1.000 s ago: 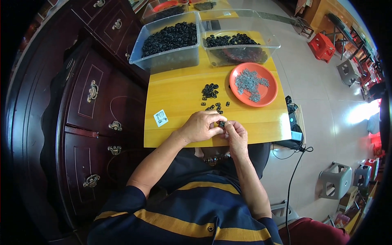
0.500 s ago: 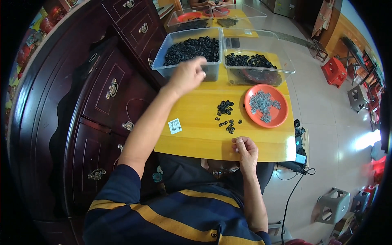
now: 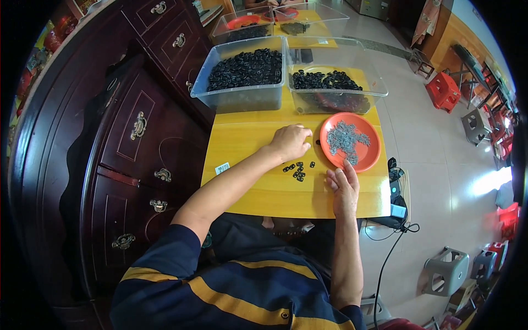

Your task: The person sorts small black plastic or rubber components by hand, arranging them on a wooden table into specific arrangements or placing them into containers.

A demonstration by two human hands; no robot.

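My left hand (image 3: 291, 143) is over the loose pile of small black plastic pieces, hiding most of it. Its fingers curl down with the tips close together, and what they hold, if anything, is hidden. Just nearer to me lie several black pieces (image 3: 299, 172), each with small holes. My right hand (image 3: 345, 190) reaches the near rim of an orange-red plate (image 3: 367, 160), its fingers apart and nothing visible in them. Small grey metal-looking parts (image 3: 347, 139) are heaped on that plate, right by its fingertips.
Behind stand a clear bin (image 3: 245, 99) full of black pieces and another clear bin (image 3: 352, 104) with fewer. A white label (image 3: 222, 168) lies on the yellow table (image 3: 264, 201). Dark drawers (image 3: 137, 126) rise on the left. A person's hands (image 3: 272, 3) show at the far end.
My left hand has come back from the full bin to the pile of black pieces. My right hand has moved forward from the table's near edge to the plate, its fingers opening.
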